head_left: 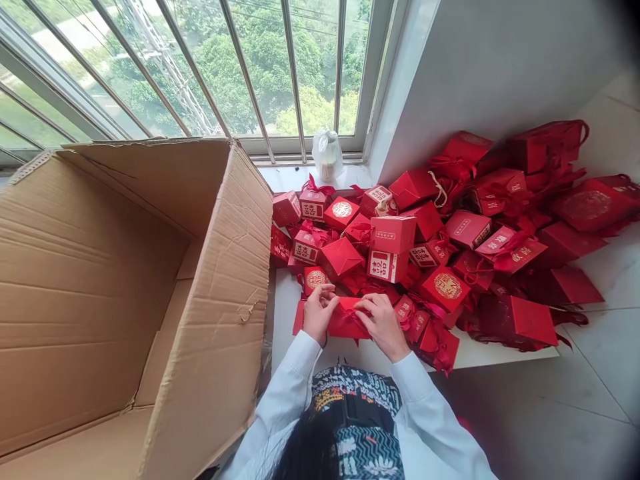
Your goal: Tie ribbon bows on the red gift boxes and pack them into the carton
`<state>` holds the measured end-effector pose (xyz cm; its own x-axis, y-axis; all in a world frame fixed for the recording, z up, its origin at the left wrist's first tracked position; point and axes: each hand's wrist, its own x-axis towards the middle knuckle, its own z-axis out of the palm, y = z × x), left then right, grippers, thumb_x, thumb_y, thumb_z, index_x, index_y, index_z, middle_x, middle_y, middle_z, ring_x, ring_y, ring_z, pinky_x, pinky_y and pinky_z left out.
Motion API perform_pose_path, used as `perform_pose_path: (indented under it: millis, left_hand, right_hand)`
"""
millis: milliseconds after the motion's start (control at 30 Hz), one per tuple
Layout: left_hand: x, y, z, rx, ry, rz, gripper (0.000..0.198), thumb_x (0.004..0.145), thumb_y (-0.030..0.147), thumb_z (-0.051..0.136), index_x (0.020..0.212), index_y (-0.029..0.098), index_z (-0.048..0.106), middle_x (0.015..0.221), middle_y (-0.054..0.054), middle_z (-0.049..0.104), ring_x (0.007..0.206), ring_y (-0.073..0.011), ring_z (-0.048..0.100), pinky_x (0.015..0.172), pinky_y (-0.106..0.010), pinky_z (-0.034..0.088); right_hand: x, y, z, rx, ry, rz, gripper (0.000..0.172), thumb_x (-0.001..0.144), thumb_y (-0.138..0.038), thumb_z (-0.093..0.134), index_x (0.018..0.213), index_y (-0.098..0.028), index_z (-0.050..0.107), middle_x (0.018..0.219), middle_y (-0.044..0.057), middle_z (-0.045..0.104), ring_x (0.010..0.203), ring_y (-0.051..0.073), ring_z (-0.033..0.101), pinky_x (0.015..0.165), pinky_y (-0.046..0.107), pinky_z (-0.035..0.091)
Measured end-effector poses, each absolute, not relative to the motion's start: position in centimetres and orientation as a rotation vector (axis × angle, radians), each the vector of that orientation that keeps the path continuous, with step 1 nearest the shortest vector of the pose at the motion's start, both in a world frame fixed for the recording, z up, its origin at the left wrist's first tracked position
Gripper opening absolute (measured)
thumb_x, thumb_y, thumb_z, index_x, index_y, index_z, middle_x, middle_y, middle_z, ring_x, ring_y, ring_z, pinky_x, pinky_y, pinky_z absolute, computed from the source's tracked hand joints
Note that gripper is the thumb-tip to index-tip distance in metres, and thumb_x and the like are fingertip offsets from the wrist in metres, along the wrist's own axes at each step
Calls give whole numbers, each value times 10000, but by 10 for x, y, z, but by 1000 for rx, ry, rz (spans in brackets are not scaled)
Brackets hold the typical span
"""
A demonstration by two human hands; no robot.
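**Hands Pinch Ribbon on Red Gift Box Beside Open Carton**

We look down as two forearms in white sleeves (285, 373) angle inward and meet over a flat red gift box (349, 321) at the near edge of a white table (500, 357). The left hand (320, 310) closes thumb and fingers on the box's top edge. The right hand (383, 325), wrist bent, pinches a red ribbon (357, 313) at the box's middle, so both grips are shut. A heap of red favour boxes and bags (387, 257), some printed with gold double-happiness characters, lies just ahead. An open cardboard carton (210, 267) stands at left, and a knotted plastic bag (327, 155) sits on the window sill (285, 179).
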<state>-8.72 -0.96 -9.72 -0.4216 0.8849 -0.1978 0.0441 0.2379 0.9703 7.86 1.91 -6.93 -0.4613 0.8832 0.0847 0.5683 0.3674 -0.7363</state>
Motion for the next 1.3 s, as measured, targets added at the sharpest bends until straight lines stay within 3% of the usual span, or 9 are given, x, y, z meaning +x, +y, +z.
perform_pose_path:
  millis: [67, 233, 433, 767, 900, 1033, 1133, 1200, 1300]
  left_hand:
    - [-88, -10, -99, 804, 1646, 1320, 253, 702, 285, 611, 921, 160, 593, 742, -4, 617, 601, -95, 564, 594, -206, 442]
    - [-86, -10, -92, 689, 1517, 1379, 276, 672, 324, 667, 886, 156, 621, 807, -28, 641, 705, -116, 590, 658, -222, 459]
    - [-85, -12, -86, 543, 1423, 1404, 309, 631, 358, 705, 848, 154, 620, 721, -1, 617, 606, -92, 539, 587, -211, 425]
    - [-86, -12, -91, 512, 1448, 1365, 331, 641, 355, 689, 879, 138, 612, 706, 5, 589, 588, -79, 530, 556, -188, 406]
    - [-89, -16, -92, 633, 1541, 1324, 295, 685, 338, 648, 904, 142, 619, 765, -27, 619, 665, -121, 577, 616, -228, 448]
    - [-93, -29, -86, 810, 1691, 1299, 242, 696, 296, 658, 910, 184, 646, 962, -52, 616, 880, -180, 585, 802, -308, 469]
    - [-92, -41, -84, 923, 1696, 1258, 262, 717, 279, 636, 969, 209, 636, 1043, -53, 600, 967, -195, 575, 836, -320, 482]
    - [-90, -45, -87, 961, 1676, 1226, 276, 734, 262, 603, 1003, 201, 610, 1056, -65, 604, 977, -197, 586, 804, -312, 504]
    - [-90, -47, -96, 967, 1693, 1202, 274, 775, 255, 546, 1038, 182, 566, 1088, -88, 604, 1000, -194, 594, 859, -334, 496]
  right_hand:
    - [80, 18, -71, -1288, -2151, 890, 150, 834, -210, 504, 857, -228, 651, 891, 65, 613, 890, 240, 525, 817, 399, 433]
    - [85, 19, -69, -1348, -1892, 1077, 238, 798, -248, 533, 1021, -207, 605, 982, 67, 615, 905, 225, 551, 819, 369, 433]
    - [91, 24, -73, -1380, -1666, 1358, 177, 756, -363, 608, 812, -202, 655, 774, 33, 657, 727, 193, 593, 708, 319, 447]
    - [92, 21, -95, -1372, -1116, 1673, 499, 626, -476, 725, 995, -184, 560, 766, 34, 677, 654, 158, 629, 574, 259, 458]
    - [94, 21, -102, -1414, -1114, 1591, 488, 633, -474, 708, 999, -187, 559, 885, 60, 672, 753, 180, 634, 630, 295, 484]
    - [97, 20, -86, -1445, -1246, 1391, 434, 687, -473, 664, 1017, -204, 575, 1077, 87, 613, 998, 234, 572, 858, 409, 462]
    - [96, 19, -61, -1297, -1735, 1190, 399, 742, -410, 651, 1090, -229, 580, 1185, 93, 571, 1150, 264, 492, 1000, 464, 377]
    - [90, 17, -50, -1127, -2185, 965, 555, 739, -405, 667, 1238, -235, 494, 1277, 110, 518, 1222, 279, 440, 1038, 485, 346]
    - [77, 14, -52, -1041, -2627, 669, 1026, 570, -408, 798, 1419, -214, 256, 1398, 165, 391, 1286, 342, 363, 1052, 548, 305]
